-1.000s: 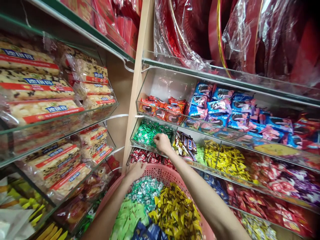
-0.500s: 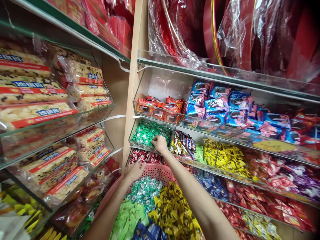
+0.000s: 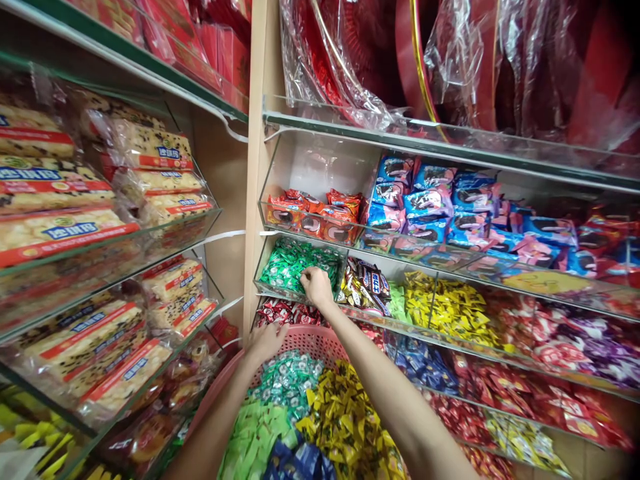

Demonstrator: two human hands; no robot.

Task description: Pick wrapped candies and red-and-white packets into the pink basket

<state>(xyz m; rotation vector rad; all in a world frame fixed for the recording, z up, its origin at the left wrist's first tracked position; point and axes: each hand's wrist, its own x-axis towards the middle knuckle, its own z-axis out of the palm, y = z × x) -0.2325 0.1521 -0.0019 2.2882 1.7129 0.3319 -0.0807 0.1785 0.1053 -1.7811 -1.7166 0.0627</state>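
Observation:
A pink plastic basket (image 3: 327, 343) stands below the shelves, holding heaps of wrapped candies: teal-green (image 3: 290, 380), light green (image 3: 257, 433), yellow (image 3: 350, 420) and dark blue (image 3: 300, 460). My left hand (image 3: 265, 342) is closed at the basket's far left rim; its fingertips are partly hidden. My right hand (image 3: 317, 288) reaches over the front edge of a clear shelf bin of green-wrapped candies (image 3: 290, 261). Its fingers are curled together, and whatever they hold is too small to make out.
Right of the green bin lie dark-wrapped chocolate bars (image 3: 373, 283) and yellow candies (image 3: 450, 307). Red-wrapped candies (image 3: 285, 312) sit just beneath it. Above are orange (image 3: 315, 213) and blue snack packs (image 3: 430, 203). Packaged puffed bars (image 3: 165, 157) fill glass-fronted shelves at left.
The shelves have shifted slightly left in the view. My right hand stays over the green candies with its fingers curled, and my left hand remains at the basket rim.

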